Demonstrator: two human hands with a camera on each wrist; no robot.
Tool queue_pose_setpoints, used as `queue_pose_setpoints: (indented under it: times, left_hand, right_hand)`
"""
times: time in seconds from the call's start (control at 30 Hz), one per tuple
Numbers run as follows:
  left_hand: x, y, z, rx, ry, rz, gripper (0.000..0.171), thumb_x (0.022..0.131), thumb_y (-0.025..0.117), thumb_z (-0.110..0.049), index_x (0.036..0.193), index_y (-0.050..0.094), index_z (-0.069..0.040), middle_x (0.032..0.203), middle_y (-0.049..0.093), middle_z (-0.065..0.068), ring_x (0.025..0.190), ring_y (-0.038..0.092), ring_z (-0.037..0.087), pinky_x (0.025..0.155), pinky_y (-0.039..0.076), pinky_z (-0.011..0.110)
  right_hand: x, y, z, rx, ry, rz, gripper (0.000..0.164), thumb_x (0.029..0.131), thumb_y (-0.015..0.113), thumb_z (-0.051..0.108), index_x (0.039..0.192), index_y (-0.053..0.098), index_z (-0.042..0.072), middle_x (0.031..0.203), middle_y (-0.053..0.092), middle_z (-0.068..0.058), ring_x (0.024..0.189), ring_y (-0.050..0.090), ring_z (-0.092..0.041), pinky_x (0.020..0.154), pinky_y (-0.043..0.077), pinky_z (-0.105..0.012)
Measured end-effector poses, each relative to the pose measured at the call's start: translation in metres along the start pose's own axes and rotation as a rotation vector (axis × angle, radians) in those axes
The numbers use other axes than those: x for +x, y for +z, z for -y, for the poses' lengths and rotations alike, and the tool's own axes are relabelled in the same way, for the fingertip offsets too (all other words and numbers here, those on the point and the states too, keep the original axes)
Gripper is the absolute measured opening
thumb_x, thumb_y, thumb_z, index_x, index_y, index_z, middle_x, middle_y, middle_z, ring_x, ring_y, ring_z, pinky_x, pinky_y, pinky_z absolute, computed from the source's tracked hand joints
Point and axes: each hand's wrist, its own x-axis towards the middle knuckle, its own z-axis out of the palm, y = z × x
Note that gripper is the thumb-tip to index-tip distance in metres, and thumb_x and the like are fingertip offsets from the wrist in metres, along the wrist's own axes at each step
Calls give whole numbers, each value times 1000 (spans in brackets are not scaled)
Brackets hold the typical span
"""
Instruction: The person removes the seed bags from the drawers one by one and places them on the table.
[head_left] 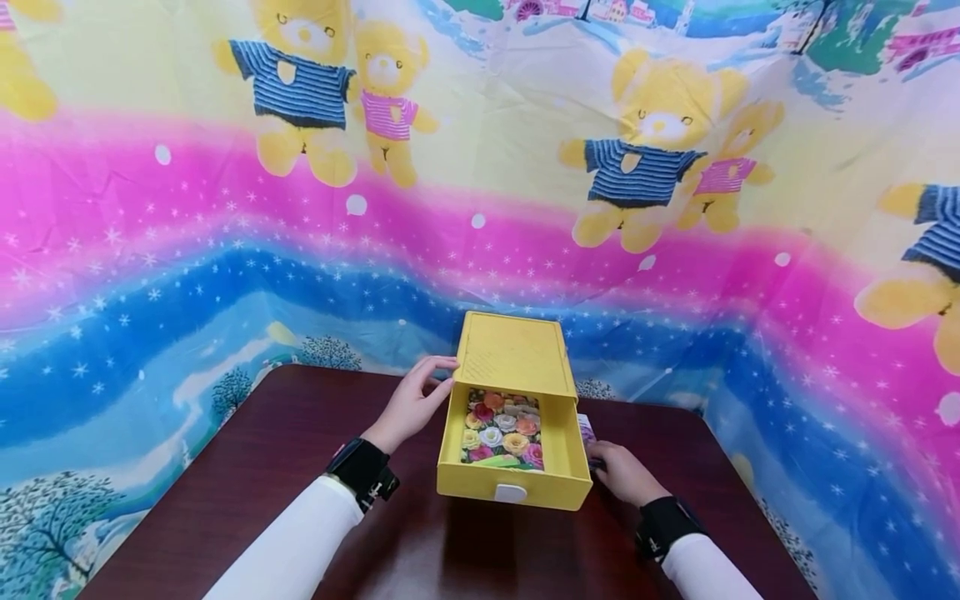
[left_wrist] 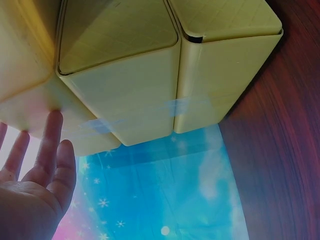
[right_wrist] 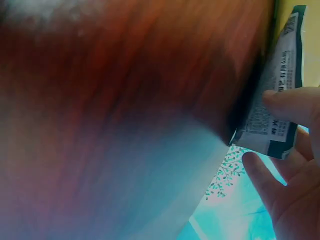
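Note:
A yellow drawer cabinet [head_left: 513,350] stands on the table with its top drawer [head_left: 510,483] pulled out. Inside lies a flower-patterned sheet [head_left: 501,429], with something light green [head_left: 498,460] at its front. My left hand [head_left: 416,400] touches the cabinet's left side near the top; in the left wrist view its fingers [left_wrist: 52,145] are nearly straight and hold nothing. To the right of the drawer, my right hand [head_left: 622,472] holds a small flat packet [right_wrist: 272,107] between thumb and fingers. Dark green edges, fine print and a barcode show on the packet.
The dark red-brown table [head_left: 315,467] spreads around the cabinet. Behind and beside it hangs a cloth [head_left: 480,167] printed with bears and snowflakes. Clear tape [left_wrist: 177,106] runs across the side of the stacked drawer units.

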Motion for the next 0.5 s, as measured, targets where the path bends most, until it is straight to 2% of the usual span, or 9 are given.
queue_pose_setpoints:
  times: [0.27, 0.5]
  left_hand:
    - [1, 1, 0, 9, 12, 1, 28, 106, 57, -21, 133, 62, -17, 147, 51, 3, 110, 63, 29, 92, 54, 43]
    - [0, 0, -1, 14, 3, -4, 28, 106, 57, -21, 133, 62, -17, 147, 51, 2, 109, 63, 25, 91, 54, 41]
  right_hand:
    - [0, 6, 0, 19, 66, 45, 24, 91, 74, 4, 112, 77, 14, 117, 70, -3, 112, 66, -27, 97, 54, -50]
    - [4, 9, 0, 26, 98, 84, 25, 91, 77, 14, 116, 77, 13, 122, 68, -6, 115, 65, -29, 99, 53, -51]
